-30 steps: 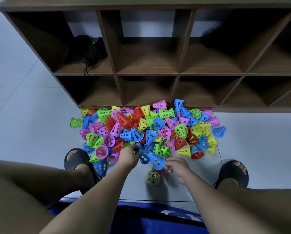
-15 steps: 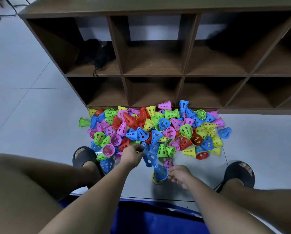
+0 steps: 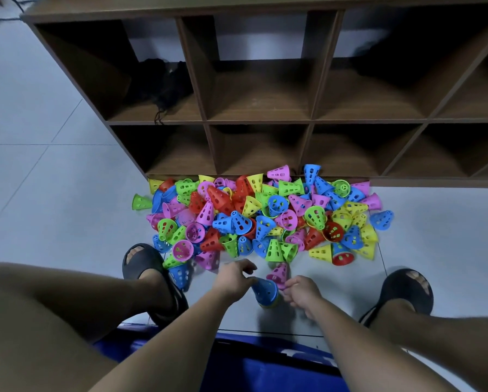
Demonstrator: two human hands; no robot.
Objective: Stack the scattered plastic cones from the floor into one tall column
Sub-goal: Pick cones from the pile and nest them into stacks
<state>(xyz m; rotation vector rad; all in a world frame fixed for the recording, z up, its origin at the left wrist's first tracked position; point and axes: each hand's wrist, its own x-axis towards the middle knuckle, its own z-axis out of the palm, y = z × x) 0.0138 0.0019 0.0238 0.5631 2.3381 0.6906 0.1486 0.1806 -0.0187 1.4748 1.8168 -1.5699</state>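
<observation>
A person sits low over a tiled floor (image 3: 53,222), black sandals (image 3: 143,258) planted wide, probably to keep a working space between the feet. There the left hand (image 3: 233,278) pinches the narrow top of a blue cone (image 3: 265,288), apparently seating it on a short stack (image 3: 269,303) of which only a yellow-green rim shows. The right hand (image 3: 302,291) curls its fingers just beside the wide base, seemingly to steady it; whether it grips anything cannot be told. A pink cone (image 3: 279,272) lies just behind. Beyond, the pile of cones (image 3: 265,216), perforated plastic in red, blue, green, yellow and pink, lies tumbled on its sides against a brown shelf unit (image 3: 265,123), so the column has barely begun.
</observation>
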